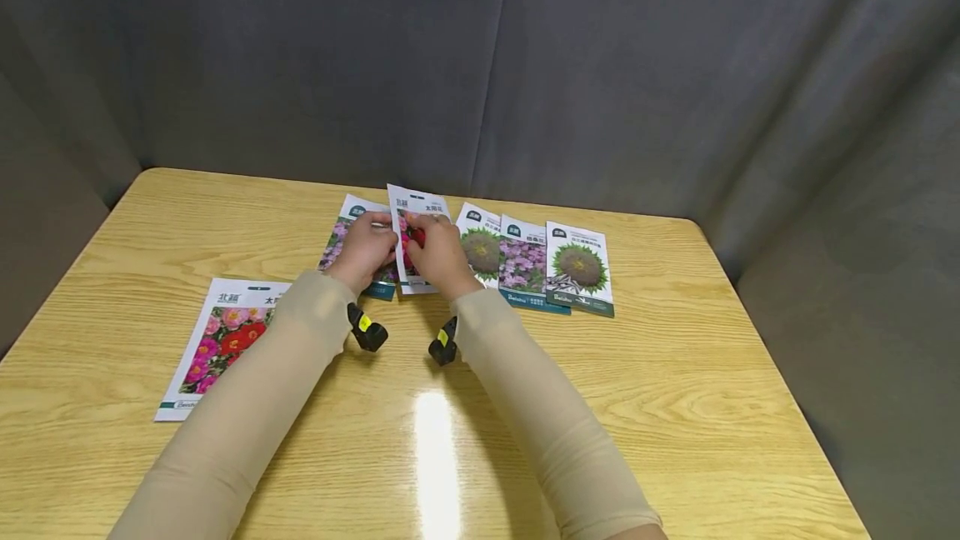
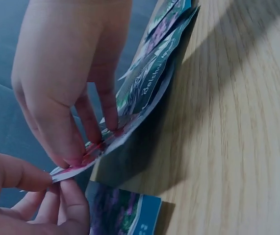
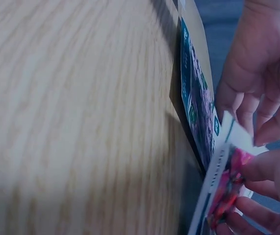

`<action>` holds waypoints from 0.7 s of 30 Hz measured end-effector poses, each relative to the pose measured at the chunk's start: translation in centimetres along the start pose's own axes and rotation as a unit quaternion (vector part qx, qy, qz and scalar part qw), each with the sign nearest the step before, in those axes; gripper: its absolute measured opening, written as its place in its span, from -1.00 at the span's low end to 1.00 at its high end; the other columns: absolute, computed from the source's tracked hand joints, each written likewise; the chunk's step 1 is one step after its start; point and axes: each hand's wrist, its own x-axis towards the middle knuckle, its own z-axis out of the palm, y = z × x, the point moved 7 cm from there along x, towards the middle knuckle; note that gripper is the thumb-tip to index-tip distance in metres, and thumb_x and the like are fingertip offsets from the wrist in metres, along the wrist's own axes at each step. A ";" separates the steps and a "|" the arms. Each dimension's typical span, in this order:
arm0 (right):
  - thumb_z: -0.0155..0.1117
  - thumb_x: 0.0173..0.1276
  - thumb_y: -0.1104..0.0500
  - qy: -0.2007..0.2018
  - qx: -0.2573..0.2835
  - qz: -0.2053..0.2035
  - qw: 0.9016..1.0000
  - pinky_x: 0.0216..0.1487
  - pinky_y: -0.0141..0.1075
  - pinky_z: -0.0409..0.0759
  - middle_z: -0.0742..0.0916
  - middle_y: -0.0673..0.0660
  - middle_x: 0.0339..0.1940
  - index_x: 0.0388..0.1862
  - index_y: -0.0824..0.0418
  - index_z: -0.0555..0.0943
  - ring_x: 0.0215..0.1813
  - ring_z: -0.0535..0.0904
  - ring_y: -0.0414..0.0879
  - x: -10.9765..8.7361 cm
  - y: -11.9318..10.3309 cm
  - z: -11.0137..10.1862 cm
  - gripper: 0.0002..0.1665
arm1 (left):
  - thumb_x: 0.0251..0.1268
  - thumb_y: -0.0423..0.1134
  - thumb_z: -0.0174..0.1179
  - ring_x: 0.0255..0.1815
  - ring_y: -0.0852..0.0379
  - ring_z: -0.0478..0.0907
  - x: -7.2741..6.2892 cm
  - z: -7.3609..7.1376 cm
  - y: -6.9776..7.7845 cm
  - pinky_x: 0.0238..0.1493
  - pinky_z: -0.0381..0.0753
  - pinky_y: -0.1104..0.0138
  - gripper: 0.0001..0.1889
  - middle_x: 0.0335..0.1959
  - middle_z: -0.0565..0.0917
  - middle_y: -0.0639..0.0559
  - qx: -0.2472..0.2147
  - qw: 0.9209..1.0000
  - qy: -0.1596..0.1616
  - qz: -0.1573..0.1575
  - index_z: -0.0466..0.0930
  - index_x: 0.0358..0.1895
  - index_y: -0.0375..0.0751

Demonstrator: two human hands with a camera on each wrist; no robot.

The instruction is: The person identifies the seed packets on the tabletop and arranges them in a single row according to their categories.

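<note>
A seed packet with red and pink flowers (image 1: pixel 417 205) stands tilted at the back of the table, between other packets. My left hand (image 1: pixel 365 250) pinches its left edge between thumb and fingers, as the left wrist view shows closely. My right hand (image 1: pixel 442 255) rests its spread fingertips on the printed face; in the right wrist view these fingers (image 3: pixel 257 205) cover part of the flowers. Beneath the left hand lies a purple-flower packet (image 1: pixel 384 292), partly hidden. To the right, a sunflower packet (image 1: pixel 482 252) lies close beside the right hand, its lower edge partly overlapped.
Further right lie another purple-flower packet (image 1: pixel 522 265) and a second sunflower packet (image 1: pixel 579 267), edges overlapping. A larger-looking red and pink flower packet (image 1: pixel 217 348) lies at the front left, partly under the left sleeve. A grey curtain (image 1: pixel 480 65) hangs behind the wooden table (image 1: pixel 660 407).
</note>
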 end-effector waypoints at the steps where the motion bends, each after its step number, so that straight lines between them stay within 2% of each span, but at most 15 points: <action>1: 0.21 0.48 0.24 0.003 0.009 0.001 1.000 0.31 -0.10 0.50 0.63 0.27 0.24 0.29 0.28 0.60 0.29 0.52 0.15 -0.1 0.0 -0.1 -0.57 | 0.39 -0.47 -0.07 -0.49 0.30 0.45 -0.1 -0.1 0.1 -0.35 0.55 0.51 -0.50 0.07 0.55 -0.22 0.003 1.000 0.004 0.006 0.29 0.39 -0.40; 6: 0.20 0.49 0.22 0.027 0.066 0.016 0.997 0.31 -0.11 0.50 0.54 0.29 0.30 0.30 0.27 0.57 0.32 0.47 0.14 -0.5 0.5 -0.8 -0.57 | 0.45 -0.43 -0.08 -0.25 0.17 0.50 -0.9 -0.6 1.5 -0.15 0.60 0.35 -0.54 0.17 0.51 -0.33 0.016 0.998 0.015 0.057 0.28 0.39 -0.40; 11: 0.21 0.51 0.24 0.045 0.133 0.031 0.990 0.25 -0.09 0.53 0.45 0.30 0.36 0.36 0.25 0.49 0.29 0.47 0.13 -1.2 0.7 -1.4 -0.53 | 0.48 -0.42 -0.07 -0.03 -0.02 0.53 -2.3 -1.5 2.9 -0.14 0.55 0.38 -0.55 0.17 0.51 -0.35 0.048 0.993 0.024 0.105 0.28 0.39 -0.41; 14: 0.21 0.51 0.25 0.041 0.161 0.043 0.985 0.19 -0.08 0.57 0.41 0.27 0.41 0.40 0.20 0.47 0.31 0.47 0.14 -1.6 0.8 -1.6 -0.49 | 0.47 -0.43 -0.05 0.05 -0.08 0.53 -2.9 -2.1 3.6 -0.13 0.54 0.39 -0.54 0.18 0.50 -0.34 0.056 0.991 0.031 0.116 0.29 0.39 -0.41; 17: 0.22 0.49 0.26 0.039 0.183 0.050 0.981 0.13 -0.08 0.61 0.43 0.26 0.40 0.40 0.17 0.48 0.31 0.47 0.18 -1.9 1.0 -2.0 -0.48 | 0.46 -0.44 -0.05 0.03 -0.08 0.54 -3.4 -2.6 4.2 -0.05 0.59 0.27 -0.54 0.17 0.51 -0.35 0.053 0.990 0.031 0.125 0.29 0.38 -0.43; 21: 0.22 0.49 0.28 0.042 0.213 0.054 0.975 0.03 -0.09 0.65 0.49 0.26 0.31 0.35 0.20 0.52 0.20 0.54 0.17 -2.2 1.3 -2.4 -0.54 | 0.47 -0.44 -0.07 -0.02 -0.04 0.54 -4.0 -3.1 4.5 0.03 0.59 0.16 -0.54 0.18 0.51 -0.33 0.051 0.991 0.020 0.126 0.28 0.40 -0.42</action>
